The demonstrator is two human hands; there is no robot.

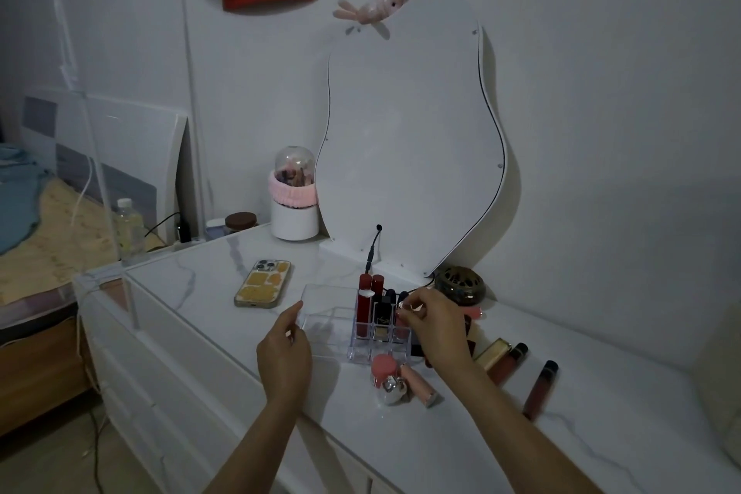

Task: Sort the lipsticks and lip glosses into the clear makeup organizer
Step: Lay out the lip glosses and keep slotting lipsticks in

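Observation:
The clear makeup organizer (326, 317) stands on the white marble dresser top. Its right-hand slots hold two red lip glosses (365, 307) and a black lipstick (383, 316). My right hand (437, 327) hovers over the right slots and pinches a small silver-capped pink lipstick (405, 309) that stands in a slot. My left hand (285, 353) rests against the organizer's left edge with relaxed fingers. In front lie a pink round-capped tube (383, 367), a pale pink gloss (417, 385) and a silver-topped bottle (391, 389). To the right lie a gold case (491, 349) and two dark glosses (508, 363) (539, 389).
A phone (262, 284) lies left of the organizer. Behind it stand a wavy mirror (409, 140) with a cable, a white brush holder (293, 201) and a dark round burner (459, 285). The dresser's front edge runs diagonally below my arms; a bed is at far left.

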